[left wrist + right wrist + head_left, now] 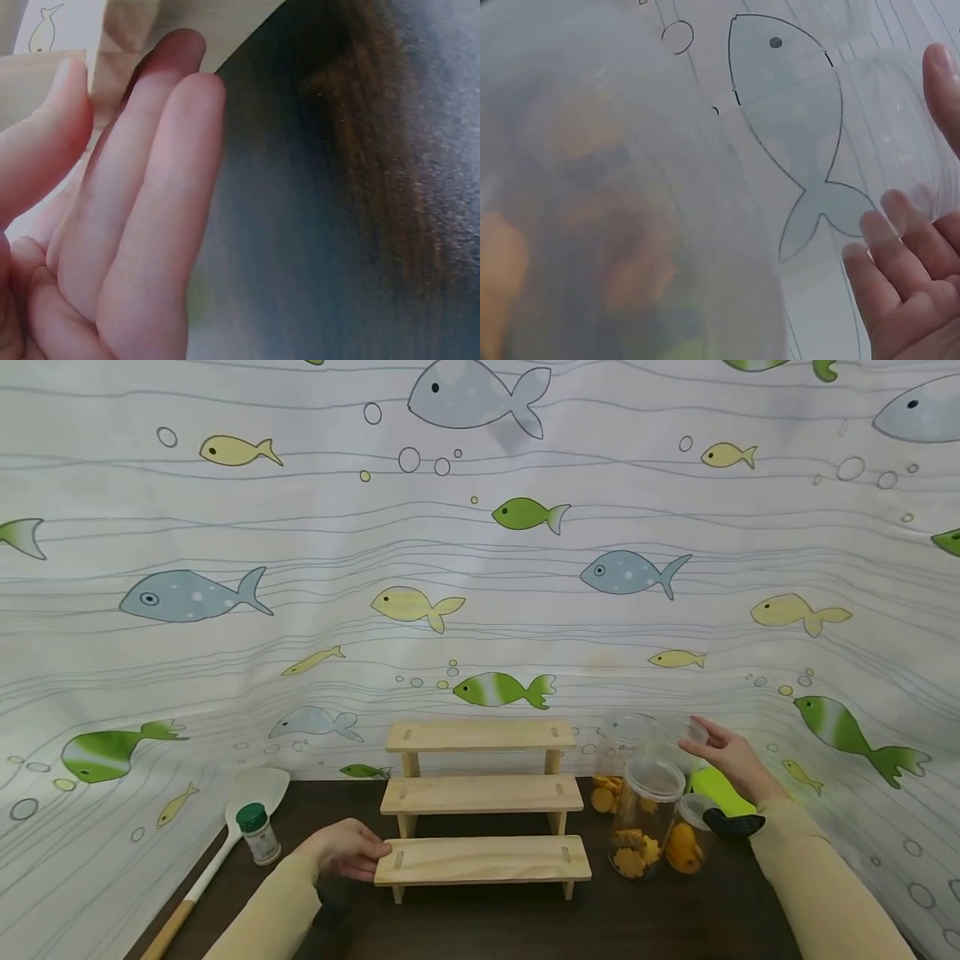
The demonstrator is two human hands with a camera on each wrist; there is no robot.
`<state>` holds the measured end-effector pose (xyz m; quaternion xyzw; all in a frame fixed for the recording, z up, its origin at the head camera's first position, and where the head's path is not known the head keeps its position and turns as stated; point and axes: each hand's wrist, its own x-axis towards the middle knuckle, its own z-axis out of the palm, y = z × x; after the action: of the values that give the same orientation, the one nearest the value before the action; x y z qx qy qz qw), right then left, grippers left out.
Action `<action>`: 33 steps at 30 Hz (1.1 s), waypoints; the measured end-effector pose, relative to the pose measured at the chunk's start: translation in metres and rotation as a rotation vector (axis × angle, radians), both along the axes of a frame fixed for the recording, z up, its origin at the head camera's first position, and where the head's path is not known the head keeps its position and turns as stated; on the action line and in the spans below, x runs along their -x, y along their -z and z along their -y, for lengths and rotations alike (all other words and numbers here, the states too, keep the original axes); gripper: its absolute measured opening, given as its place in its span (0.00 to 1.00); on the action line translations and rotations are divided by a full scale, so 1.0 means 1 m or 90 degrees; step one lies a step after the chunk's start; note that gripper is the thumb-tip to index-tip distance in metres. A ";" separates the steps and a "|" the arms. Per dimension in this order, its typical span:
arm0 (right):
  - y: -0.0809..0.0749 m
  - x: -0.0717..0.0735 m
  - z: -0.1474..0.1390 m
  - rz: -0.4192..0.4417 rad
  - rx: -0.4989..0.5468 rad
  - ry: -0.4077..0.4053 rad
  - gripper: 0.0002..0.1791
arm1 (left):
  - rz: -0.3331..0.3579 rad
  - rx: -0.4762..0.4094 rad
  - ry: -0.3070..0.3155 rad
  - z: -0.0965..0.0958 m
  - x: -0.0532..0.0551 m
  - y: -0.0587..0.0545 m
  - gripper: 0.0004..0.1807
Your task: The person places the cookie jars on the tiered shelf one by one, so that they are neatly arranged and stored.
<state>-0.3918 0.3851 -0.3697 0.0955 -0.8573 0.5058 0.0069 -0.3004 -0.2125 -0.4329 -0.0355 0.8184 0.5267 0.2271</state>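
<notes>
A three-tier wooden stand (pixel 483 793) rises in the middle of the dark table. My left hand (pixel 347 850) pinches the left end of its lowest step, thumb over the board and fingers below; the left wrist view shows the thumb (pixel 71 112) by the wood edge. At the back right, my right hand (pixel 729 760) holds a clear plastic jar (pixel 675 735) near its top, thumb and fingertips on either side. Its lower part hides behind a taller lidded clear jar (pixel 651 810) with orange pieces inside. In the right wrist view the held jar (pixel 904 127) shows no contents.
Another clear jar (pixel 624 727) and a short jar (pixel 686 839), both with orange pieces, stand close by. A bright green object (pixel 716 789) lies behind my right wrist. On the left are a green-capped shaker (pixel 259 837) and a long-handled white spatula (pixel 217 860). Fish-print cloth (pixel 480 560) surrounds the table.
</notes>
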 end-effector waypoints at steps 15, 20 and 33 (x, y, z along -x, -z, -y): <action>-0.017 -0.016 0.012 -0.016 0.026 0.089 0.47 | -0.010 0.083 -0.057 -0.009 0.000 -0.007 0.14; -0.034 -0.026 0.011 -0.068 0.011 0.133 0.45 | -0.029 0.151 -0.037 -0.018 0.000 -0.015 0.12; -0.111 -0.056 0.027 -0.135 -0.050 0.175 0.43 | -0.031 0.168 -0.047 -0.018 -0.001 -0.018 0.12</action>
<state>-0.3357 0.3578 -0.2591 0.0305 -0.8759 0.4533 0.1627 -0.2998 -0.1948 -0.4147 -0.0825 0.8838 0.4235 0.1812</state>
